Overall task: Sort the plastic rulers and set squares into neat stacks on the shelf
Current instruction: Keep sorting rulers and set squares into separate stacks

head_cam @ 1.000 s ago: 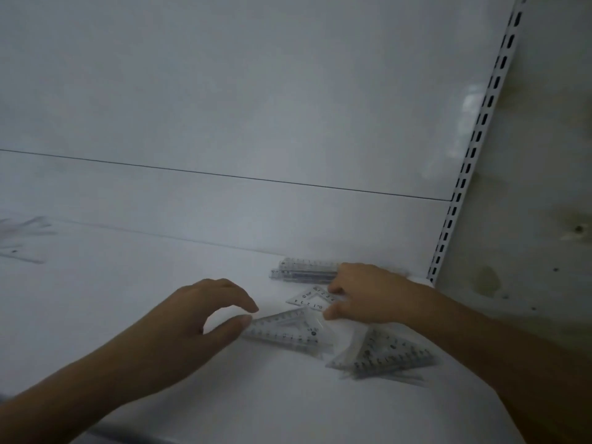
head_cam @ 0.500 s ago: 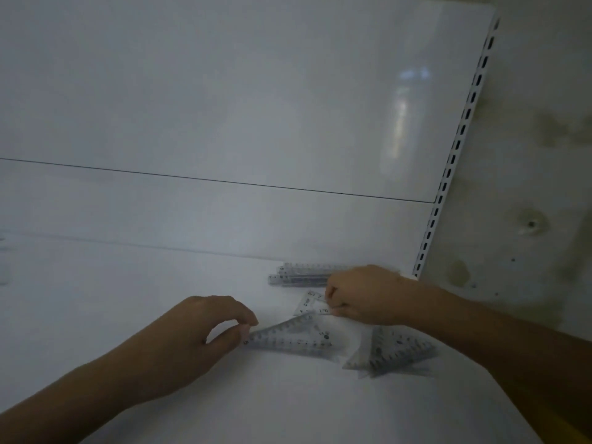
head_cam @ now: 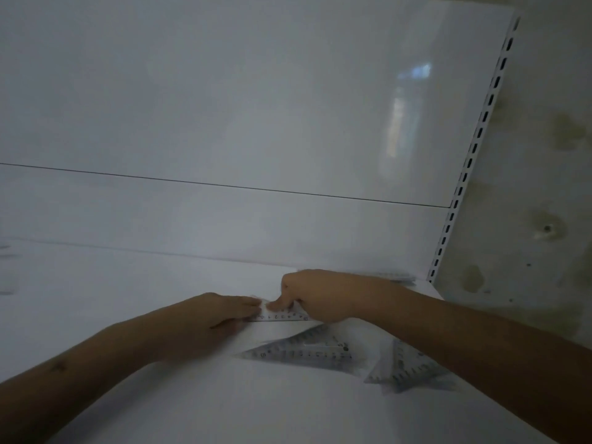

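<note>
A small clear set square (head_cam: 282, 316) lies on the white shelf (head_cam: 128, 299) between my hands. My right hand (head_cam: 320, 296) pinches its right part with curled fingers. My left hand (head_cam: 224, 315) lies with straight fingers touching its left end. Nearer me, a larger clear set square (head_cam: 304, 350) lies flat on the shelf. To the right, under my right forearm, sits a small pile of set squares (head_cam: 407, 370). A stack of clear rulers (head_cam: 395, 277) lies at the back wall, mostly hidden behind my right hand.
The shelf's back panel (head_cam: 224, 123) rises just behind the rulers. A slotted white upright (head_cam: 474, 149) marks the shelf's right end, with a stained wall (head_cam: 544, 187) beyond it. Faint clear items (head_cam: 6, 251) show at the far left edge.
My left hand has let go of the larger set square and moved right and back to the small one. My right hand has drawn the small set square leftward.
</note>
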### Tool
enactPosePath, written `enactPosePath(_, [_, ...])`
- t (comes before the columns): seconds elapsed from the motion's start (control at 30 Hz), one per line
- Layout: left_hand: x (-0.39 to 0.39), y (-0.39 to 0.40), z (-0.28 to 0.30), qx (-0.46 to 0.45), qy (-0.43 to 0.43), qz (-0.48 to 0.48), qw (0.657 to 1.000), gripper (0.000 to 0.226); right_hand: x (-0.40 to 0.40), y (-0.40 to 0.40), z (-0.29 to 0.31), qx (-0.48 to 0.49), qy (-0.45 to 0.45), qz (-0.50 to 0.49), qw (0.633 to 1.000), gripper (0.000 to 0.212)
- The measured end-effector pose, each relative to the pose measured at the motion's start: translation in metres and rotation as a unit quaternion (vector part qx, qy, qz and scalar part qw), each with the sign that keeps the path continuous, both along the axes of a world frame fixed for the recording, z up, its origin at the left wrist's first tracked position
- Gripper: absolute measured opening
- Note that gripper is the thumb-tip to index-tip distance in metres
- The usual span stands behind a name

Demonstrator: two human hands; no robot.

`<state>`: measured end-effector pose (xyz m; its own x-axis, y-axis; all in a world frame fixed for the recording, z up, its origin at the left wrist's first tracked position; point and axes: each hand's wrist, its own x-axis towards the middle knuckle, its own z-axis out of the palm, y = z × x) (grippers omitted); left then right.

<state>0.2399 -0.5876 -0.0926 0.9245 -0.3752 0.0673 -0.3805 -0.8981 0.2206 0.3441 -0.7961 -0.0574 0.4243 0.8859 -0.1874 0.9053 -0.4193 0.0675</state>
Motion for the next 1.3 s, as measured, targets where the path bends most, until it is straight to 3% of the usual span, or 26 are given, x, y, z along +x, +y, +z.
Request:
enactPosePath(0.07, [-0.007, 0.012, 0.001, 0.011, 0.001, 0.001, 1.0, 0.094, -0.002, 0.012, 0.001, 0.003, 0.008, -0.002, 1.0, 0.067])
enactPosePath(0.1, [-0.01, 0.016, 0.003, 0.017, -0.008, 0.01, 1.0, 0.092, -0.003, 0.016, 0.0, 0.002, 0.011, 0.001, 1.0, 0.066])
enactPosePath(0.23, [-0.018, 0.028, 0.005, 0.013, -0.027, 0.03, 0.999, 0.038, -0.008, 0.024, 0.001, 0.003, 0.006, 0.0, 1.0, 0.063])
enactPosePath(0.3, [-0.023, 0.033, 0.004, 0.035, -0.048, 0.023, 0.998, 0.034, -0.012, 0.025, 0.005, -0.004, 0.001, -0.006, 1.0, 0.062])
enactPosePath(0.37, [-0.036, 0.033, 0.003, 0.057, -0.071, 0.023, 0.996, 0.044, -0.016, 0.026, 0.008, -0.004, -0.003, -0.009, 1.0, 0.061])
enactPosePath(0.43, [-0.055, 0.031, 0.005, 0.069, -0.069, 0.037, 0.995, 0.07, -0.019, 0.027, 0.01, 0.001, -0.003, -0.012, 1.0, 0.057])
enactPosePath(0.6, [-0.115, 0.031, 0.012, 0.06, 0.012, 0.052, 0.997, 0.103, -0.024, 0.035, 0.013, 0.008, 0.003, -0.018, 1.0, 0.045])
enactPosePath(0.73, [-0.138, 0.052, 0.003, 0.082, 0.015, 0.037, 0.996, 0.112, -0.038, 0.046, 0.021, 0.007, -0.001, -0.017, 1.0, 0.035])
enactPosePath(0.83, [-0.154, 0.062, -0.006, 0.136, -0.118, 0.003, 0.984, 0.086, -0.052, 0.048, 0.025, 0.029, 0.006, -0.013, 0.999, 0.031])
enactPosePath(0.93, [-0.164, 0.057, -0.003, 0.163, -0.216, -0.053, 0.961, 0.033, -0.067, 0.043, 0.031, 0.062, 0.009, -0.016, 0.998, 0.029])
enactPosePath(1.0, [-0.164, 0.054, 0.014, 0.162, -0.248, -0.038, 0.954, 0.027, -0.075, 0.036, 0.039, 0.095, 0.019, -0.021, 0.995, 0.028])
enactPosePath(1.1, [-0.156, 0.05, 0.044, 0.044, -0.228, 0.004, 0.973, 0.015, -0.085, 0.022, 0.052, 0.158, 0.035, -0.046, 0.986, 0.026])
enactPosePath(1.17, [-0.143, 0.041, 0.051, -0.188, -0.154, 0.065, 0.968, 0.018, -0.09, 0.01, 0.059, 0.227, 0.04, -0.078, 0.97, 0.027])
enactPosePath(1.23, [-0.126, 0.027, 0.053, -0.41, -0.016, 0.109, 0.905, 0.015, -0.095, -0.003, 0.062, 0.315, 0.074, -0.119, 0.939, 0.026])
enactPosePath(1.3, [-0.112, 0.008, 0.052, -0.521, 0.04, 0.118, 0.844, 0.008, -0.101, -0.014, 0.061, 0.381, 0.154, -0.151, 0.899, 0.026])
